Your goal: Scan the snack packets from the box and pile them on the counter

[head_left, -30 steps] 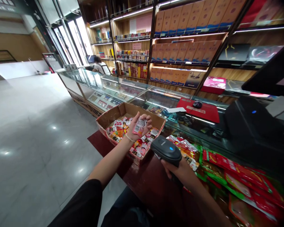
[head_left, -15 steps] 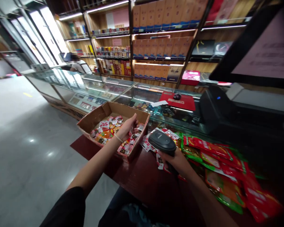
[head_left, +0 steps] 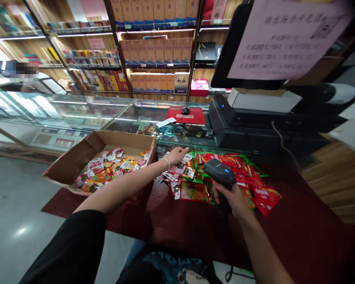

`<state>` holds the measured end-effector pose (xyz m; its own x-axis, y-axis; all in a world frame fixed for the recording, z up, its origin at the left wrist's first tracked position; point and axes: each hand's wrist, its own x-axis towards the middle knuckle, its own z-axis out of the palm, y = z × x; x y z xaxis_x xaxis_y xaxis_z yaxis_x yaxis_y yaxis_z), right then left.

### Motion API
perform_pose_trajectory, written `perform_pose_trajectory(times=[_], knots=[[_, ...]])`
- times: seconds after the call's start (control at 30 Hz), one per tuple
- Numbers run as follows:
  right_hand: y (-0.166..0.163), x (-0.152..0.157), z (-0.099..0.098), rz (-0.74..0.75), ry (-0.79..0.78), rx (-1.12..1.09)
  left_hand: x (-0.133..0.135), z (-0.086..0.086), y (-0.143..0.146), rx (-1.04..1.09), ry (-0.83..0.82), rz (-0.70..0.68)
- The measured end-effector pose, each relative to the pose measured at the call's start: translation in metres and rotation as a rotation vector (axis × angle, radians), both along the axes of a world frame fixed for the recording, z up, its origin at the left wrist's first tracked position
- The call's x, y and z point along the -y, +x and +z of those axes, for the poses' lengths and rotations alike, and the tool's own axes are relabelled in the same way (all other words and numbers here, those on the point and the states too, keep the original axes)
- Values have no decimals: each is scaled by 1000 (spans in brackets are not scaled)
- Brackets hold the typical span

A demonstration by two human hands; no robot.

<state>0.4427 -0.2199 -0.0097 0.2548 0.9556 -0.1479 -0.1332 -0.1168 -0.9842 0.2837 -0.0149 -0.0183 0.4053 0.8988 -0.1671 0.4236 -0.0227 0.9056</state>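
Packets (head_left: 188,172), prob. lt., soft & slick, best pinched at edge; L hand (head_left: 176,156) above, fingers' state unclear; R hand (head_left: 233,196) fingers curled round stiff scanner (head_left: 219,171).

The left hand (head_left: 177,156) has its palm turned away, so whether it grips anything is hidden. The left forearm (head_left: 130,180) covers part of the open brown cardboard box (head_left: 72,159). The right hand (head_left: 236,197) hides part of the black plastic handheld scanner (head_left: 219,171). The pink paper sheet (head_left: 284,39), cropped at the top, has blurred lower lines. Another person's head (head_left: 25,71) is pixelated.
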Motion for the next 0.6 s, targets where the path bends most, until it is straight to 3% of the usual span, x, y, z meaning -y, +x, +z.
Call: perform_pose_trajectory(times=[0.1,0.17,0.3,0.43,0.5,0.6], knots=[[3,6,0,-36,-3,-6,-11,-16,18,69,-187,-49],[5,8,1,-39,1,1,-16,-17,19,153,-270,-57],[2,4,3,14,-30,35,-21,9,-10,234,-155,-134],[-11,-8,7,113,-55,84,-13,51,-83,273,79,-207],[-21,-19,10,189,-67,114,-9,64,-132,252,198,-137],[-44,-40,16,313,-60,135,-3,67,-212,109,282,71]])
